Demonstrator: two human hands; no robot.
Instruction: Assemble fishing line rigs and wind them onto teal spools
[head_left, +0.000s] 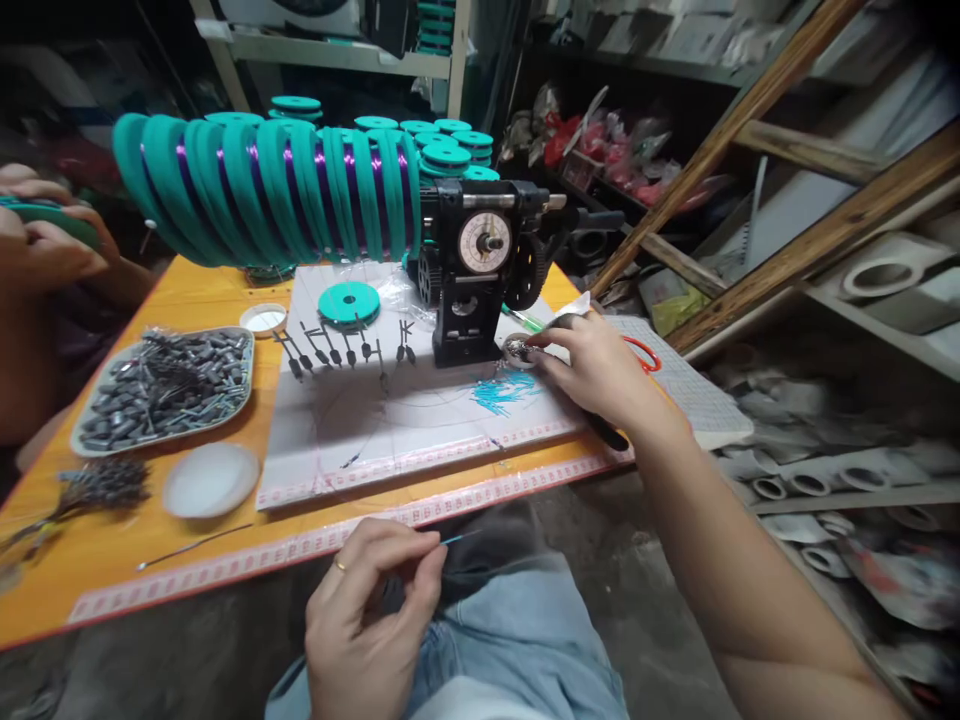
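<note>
Near the table's front edge, above my lap, my left hand [375, 610] is closed in a pinch. A thin blue piece [452, 540] sticks out between its thumb and forefinger. My right hand [596, 360] reaches across to a small round dish [517, 350] of tiny shiny metal parts. Its thumb and fingertips are drawn together in the dish; whatever they pinch is too small to make out. Just in front of the dish lies a loose heap of thin blue pieces [501, 393]. A black-handled tool [606, 432] lies partly under my right wrist.
A black winding machine [472, 260] carries a row of green spools [270, 190]. Dark weights [337, 345] with wire stems lie on the white board [420, 420]. Left are a tray [244, 395] of grey weights and a white lid [210, 480]. Another person's hands [52, 235] hold a green spool.
</note>
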